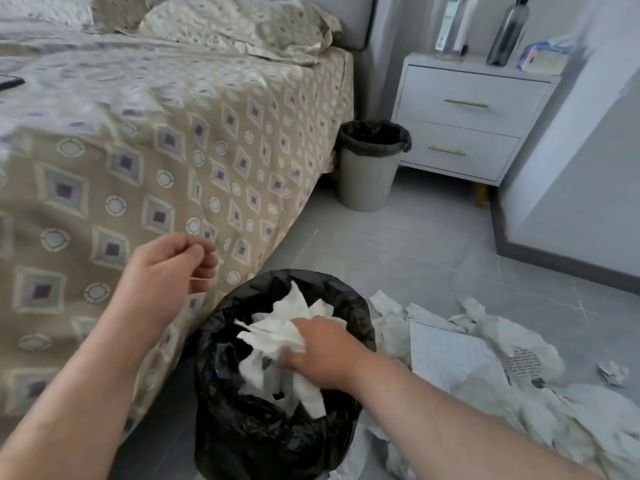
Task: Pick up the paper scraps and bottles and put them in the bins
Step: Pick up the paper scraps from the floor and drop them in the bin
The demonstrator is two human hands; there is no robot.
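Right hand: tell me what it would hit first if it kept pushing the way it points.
The right hand points down-left into the near bin. It already presses on the white paper scraps inside, so more paper comes first, then probably the black liner; depth is unclear.

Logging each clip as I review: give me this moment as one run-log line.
step: binning paper | right hand: pressing white paper scraps into near bin | left hand: empty, loosely curled | floor paper pile: remaining | far bin: untouched

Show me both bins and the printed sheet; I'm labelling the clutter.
Near bin (221, 393), head view, on its black liner wall.
Far bin (367, 178), head view, on its grey side.
Printed sheet (450, 351), head view, on its middle.
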